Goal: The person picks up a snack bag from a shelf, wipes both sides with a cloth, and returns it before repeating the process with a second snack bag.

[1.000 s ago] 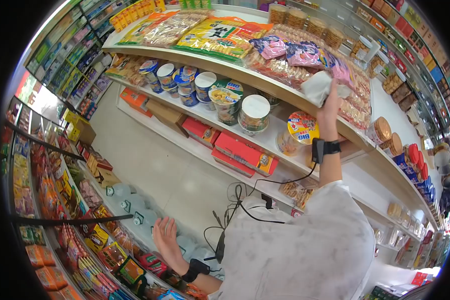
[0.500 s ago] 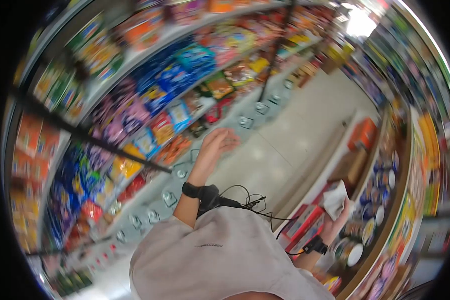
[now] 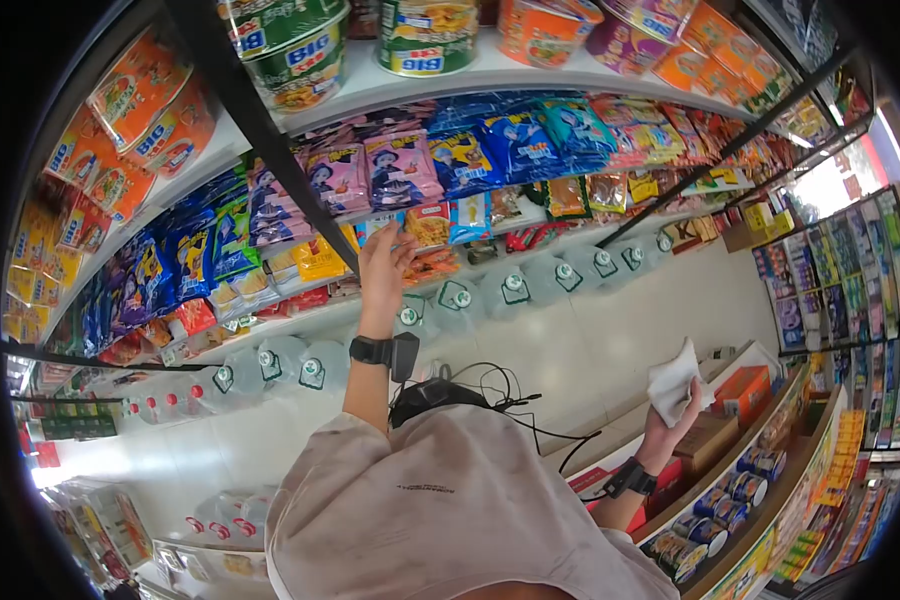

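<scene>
My left hand (image 3: 382, 268), a dark band on its wrist, is raised at the snack shelf with its fingers loosely apart and nothing in them. Its fingertips overlap the lower row of packets, between a yellow packet (image 3: 320, 258) and a red-orange packet (image 3: 428, 224). Just above hang pink snack bags (image 3: 402, 168). At the right, my right hand (image 3: 664, 428) grips a crumpled white cloth (image 3: 676, 380), which sticks up above the fingers. An orange box (image 3: 744, 392) lies close beside that hand.
Large clear water bottles (image 3: 515, 290) line the floor under the snack shelf. Instant noodle bowls (image 3: 428, 38) stand on the shelf above, and a black upright bar (image 3: 280, 150) crosses in front. Several cans (image 3: 746, 488) fill the right-hand shelf. Black cables (image 3: 515, 400) loop near my waist.
My view has turned toward the snack shelf and become sharper. The left hand now overlaps the packets instead of the space over the floor bottles. The white cloth stays in my right hand.
</scene>
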Tool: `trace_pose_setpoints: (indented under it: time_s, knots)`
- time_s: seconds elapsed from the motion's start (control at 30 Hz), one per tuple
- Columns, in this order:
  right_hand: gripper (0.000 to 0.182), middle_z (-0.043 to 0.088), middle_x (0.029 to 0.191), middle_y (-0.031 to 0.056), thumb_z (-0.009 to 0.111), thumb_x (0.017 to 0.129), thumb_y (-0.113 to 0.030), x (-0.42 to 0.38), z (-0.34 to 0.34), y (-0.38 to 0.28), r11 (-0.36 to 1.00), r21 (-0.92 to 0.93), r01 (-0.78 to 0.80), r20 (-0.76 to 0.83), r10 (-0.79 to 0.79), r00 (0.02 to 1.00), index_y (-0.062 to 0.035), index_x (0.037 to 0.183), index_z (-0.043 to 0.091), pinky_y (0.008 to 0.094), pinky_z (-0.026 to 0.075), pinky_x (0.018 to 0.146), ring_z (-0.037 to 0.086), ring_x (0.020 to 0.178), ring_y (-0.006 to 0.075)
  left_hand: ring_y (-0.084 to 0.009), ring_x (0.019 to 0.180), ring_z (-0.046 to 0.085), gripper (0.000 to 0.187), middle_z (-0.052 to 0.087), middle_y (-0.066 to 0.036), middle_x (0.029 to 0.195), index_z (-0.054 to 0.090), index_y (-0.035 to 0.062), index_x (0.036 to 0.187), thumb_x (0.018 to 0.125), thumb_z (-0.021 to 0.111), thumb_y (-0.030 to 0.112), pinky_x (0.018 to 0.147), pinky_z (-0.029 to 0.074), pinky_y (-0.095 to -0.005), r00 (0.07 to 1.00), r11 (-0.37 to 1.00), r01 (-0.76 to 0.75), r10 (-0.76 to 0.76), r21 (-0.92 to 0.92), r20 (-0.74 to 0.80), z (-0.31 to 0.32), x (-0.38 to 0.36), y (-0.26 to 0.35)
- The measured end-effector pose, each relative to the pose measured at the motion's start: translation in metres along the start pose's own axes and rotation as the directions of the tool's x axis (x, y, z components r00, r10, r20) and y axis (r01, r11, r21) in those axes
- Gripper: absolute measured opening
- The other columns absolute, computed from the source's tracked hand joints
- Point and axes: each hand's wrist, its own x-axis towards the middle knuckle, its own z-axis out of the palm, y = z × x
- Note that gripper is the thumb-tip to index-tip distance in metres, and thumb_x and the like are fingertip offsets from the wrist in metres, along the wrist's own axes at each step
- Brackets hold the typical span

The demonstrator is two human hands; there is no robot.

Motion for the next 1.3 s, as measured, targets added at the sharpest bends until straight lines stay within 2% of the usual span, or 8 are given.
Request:
trace_pose_setpoints:
  time_s: [0.37, 0.47, 0.57, 0.77, 0.97, 1.17, 1.27, 1.3]
  knots:
    - [0.036, 0.064, 0.125, 0.0049, 0.065, 0.094, -0.022, -0.022, 0.032, 0.030, 0.995, -0.099, -0.010, -0.061, 0.004, 0.998, -0.0048, 0.125, 0.058, 0.0372, 0.045, 0.103, 0.059, 0.116, 0.0198, -0.0168, 0.071, 0.068, 0.033, 0.066, -0.008, 0.084, 0.056, 0.0041, 0.104, 0.092, 0.073, 0.030, 0.057, 0.047, -0.0252, 0.999, 1.000, -0.001, 0.001, 0.018, -0.046, -0.011, 0.080, -0.010]
    - [0.038, 0.063, 0.126, 0.0053, 0.065, 0.093, -0.022, -0.027, 0.029, 0.032, 0.995, -0.093, -0.019, -0.087, 0.010, 0.996, -0.0046, 0.126, 0.058, 0.0376, 0.045, 0.103, 0.059, 0.117, 0.0199, -0.0158, 0.066, 0.066, 0.026, 0.062, -0.005, 0.077, 0.055, 0.0076, 0.093, 0.091, 0.073, 0.026, 0.050, 0.043, -0.0226, 0.979, 0.982, -0.103, 0.128, 0.159, -0.156, -0.009, 0.075, -0.016]
    - [0.039, 0.062, 0.127, 0.0058, 0.065, 0.093, -0.023, -0.031, 0.024, 0.032, 0.996, -0.089, -0.022, -0.116, 0.011, 0.993, -0.0042, 0.127, 0.057, 0.0385, 0.045, 0.103, 0.058, 0.118, 0.0206, -0.0147, 0.058, 0.064, 0.047, 0.060, -0.006, 0.072, 0.043, 0.0043, 0.118, 0.091, 0.074, 0.028, 0.046, 0.038, -0.0243, 0.913, 0.912, -0.304, 0.362, 0.276, -0.188, -0.011, 0.079, -0.024]
    - [0.040, 0.062, 0.126, 0.0060, 0.066, 0.093, -0.025, -0.032, 0.016, 0.026, 0.995, -0.101, -0.003, -0.131, -0.011, 0.991, -0.0051, 0.127, 0.057, 0.0389, 0.045, 0.103, 0.058, 0.117, 0.0214, -0.0100, 0.051, 0.052, 0.032, 0.057, -0.003, 0.069, 0.053, 0.0027, 0.106, 0.091, 0.073, 0.023, 0.046, 0.038, -0.0235, 0.918, 0.897, -0.326, 0.375, 0.299, -0.125, -0.010, 0.086, -0.026]
    - [0.038, 0.063, 0.122, 0.0058, 0.064, 0.094, -0.025, -0.031, -0.007, 0.019, 0.997, -0.083, -0.003, -0.135, -0.009, 0.991, -0.0058, 0.126, 0.057, 0.0381, 0.047, 0.100, 0.060, 0.114, 0.0208, -0.0083, 0.067, 0.058, 0.024, 0.059, -0.002, 0.078, 0.057, 0.0017, 0.092, 0.092, 0.072, 0.021, 0.057, 0.047, -0.0243, 0.898, 0.857, -0.339, 0.418, 0.387, -0.137, -0.010, 0.081, -0.032]
    - [0.035, 0.064, 0.122, 0.0045, 0.061, 0.096, -0.025, -0.031, -0.017, 0.002, 0.993, -0.092, -0.069, -0.122, 0.058, 0.991, -0.0078, 0.126, 0.057, 0.0380, 0.046, 0.102, 0.060, 0.115, 0.0199, -0.0143, 0.090, 0.065, 0.017, 0.060, -0.007, 0.094, 0.053, 0.0033, 0.100, 0.098, 0.065, 0.016, 0.080, 0.054, -0.0284, 0.889, 0.889, -0.457, 0.457, 0.023, -0.029, 0.011, 0.040, -0.035]
    - [0.037, 0.063, 0.125, 0.0033, 0.062, 0.097, -0.027, -0.030, -0.017, -0.001, 0.994, -0.065, -0.087, -0.094, 0.080, 0.992, -0.0090, 0.128, 0.057, 0.0382, 0.045, 0.104, 0.059, 0.118, 0.0196, -0.0219, 0.096, 0.065, 0.012, 0.059, -0.010, 0.101, 0.051, 0.0010, 0.101, 0.097, 0.062, 0.006, 0.100, 0.054, -0.0390, 0.876, 0.876, -0.482, 0.481, 0.003, 0.041, 0.041, 0.000, -0.021]
    - [0.037, 0.063, 0.126, 0.0028, 0.061, 0.097, -0.028, -0.030, -0.021, -0.002, 0.991, -0.072, -0.115, -0.088, 0.109, 0.990, -0.0093, 0.129, 0.057, 0.0385, 0.045, 0.104, 0.059, 0.119, 0.0195, -0.0203, 0.095, 0.065, 0.013, 0.060, -0.010, 0.100, 0.051, 0.0019, 0.101, 0.098, 0.062, 0.009, 0.094, 0.053, -0.0357, 0.874, 0.875, -0.483, 0.479, 0.042, 0.076, 0.052, -0.016, -0.018]
